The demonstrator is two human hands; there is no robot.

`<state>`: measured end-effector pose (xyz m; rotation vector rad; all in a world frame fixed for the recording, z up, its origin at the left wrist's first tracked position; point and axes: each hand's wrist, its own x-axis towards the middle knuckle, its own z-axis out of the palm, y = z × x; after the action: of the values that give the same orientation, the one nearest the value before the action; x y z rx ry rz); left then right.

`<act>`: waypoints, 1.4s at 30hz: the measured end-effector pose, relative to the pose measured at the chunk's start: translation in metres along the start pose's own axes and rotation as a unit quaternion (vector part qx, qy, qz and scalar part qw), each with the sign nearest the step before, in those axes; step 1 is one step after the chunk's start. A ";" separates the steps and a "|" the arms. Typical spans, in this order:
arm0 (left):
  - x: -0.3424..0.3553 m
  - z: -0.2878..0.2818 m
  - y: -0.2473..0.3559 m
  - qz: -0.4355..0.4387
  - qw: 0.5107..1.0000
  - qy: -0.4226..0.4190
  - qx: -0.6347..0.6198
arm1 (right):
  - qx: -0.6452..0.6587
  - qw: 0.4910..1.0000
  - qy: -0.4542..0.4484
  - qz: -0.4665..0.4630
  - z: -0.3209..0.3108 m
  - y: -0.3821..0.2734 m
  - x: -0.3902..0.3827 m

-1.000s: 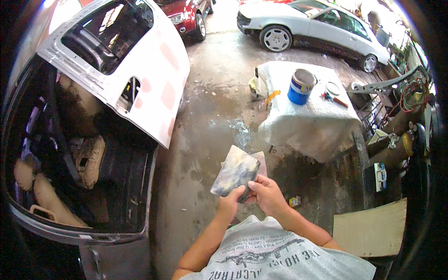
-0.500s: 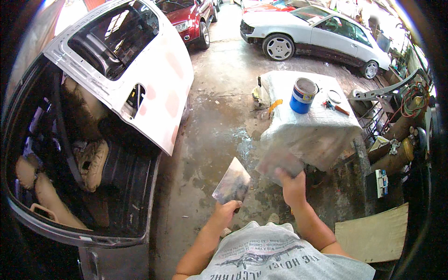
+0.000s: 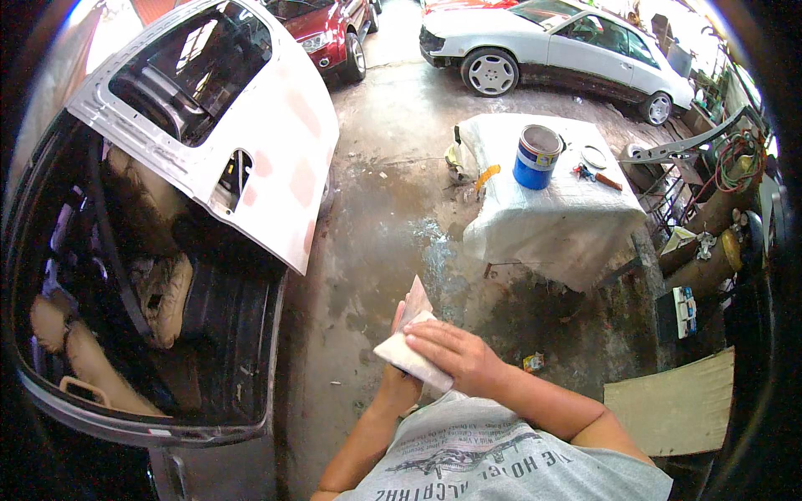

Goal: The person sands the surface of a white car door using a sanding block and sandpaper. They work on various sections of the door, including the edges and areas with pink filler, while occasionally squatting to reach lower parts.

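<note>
In front of my shirt, my left hand point(image 3: 399, 387) holds a putty spreader point(image 3: 417, 298), a thin metal blade whose pointed corner sticks up past the fingers. My right hand point(image 3: 455, 355) reaches across and grips a pale, flat plate point(image 3: 409, 351). It lies over the lower part of the spreader, and its exact kind is unclear. Both hands are closed, the right with its fingers lying over the plate's top face. The plate partly hides the left fingers and the spreader's lower part.
At right ahead, a covered table point(image 3: 501, 213) bears a blue can point(image 3: 536, 159), a round lid point(image 3: 592, 156) and a red-handled tool point(image 3: 606, 179). To the left is a vehicle body with a patched white door point(image 3: 292, 159). A cardboard sheet point(image 3: 668, 405) lies at lower right; a white car point(image 3: 568, 50) stands beyond.
My right hand has swung left and in toward my body, bringing the flat plate from beside the table onto the spreader. My left hand has turned the spreader more edge-on.
</note>
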<state>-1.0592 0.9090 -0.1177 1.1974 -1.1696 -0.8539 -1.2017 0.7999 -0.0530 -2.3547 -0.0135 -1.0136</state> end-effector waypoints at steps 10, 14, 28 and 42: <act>0.001 -0.003 0.000 -0.064 0.959 0.126 -0.245 | 0.017 0.992 -0.068 -0.105 -0.003 -0.031 0.003; -0.005 0.001 0.032 -0.076 0.972 0.081 -0.205 | 0.031 0.999 -0.027 0.011 0.000 0.007 0.005; 0.009 -0.004 0.045 -0.043 0.955 0.146 -0.256 | 0.132 0.990 -0.004 -0.042 0.005 -0.034 0.001; 0.004 -0.001 0.025 0.046 0.994 0.056 0.078 | 0.153 0.980 0.057 0.116 0.018 -0.018 -0.006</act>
<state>-1.0600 0.9108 -0.0927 1.2917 -1.2069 -0.6279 -1.1983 0.8254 -0.0578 -1.9661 0.1366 -0.9544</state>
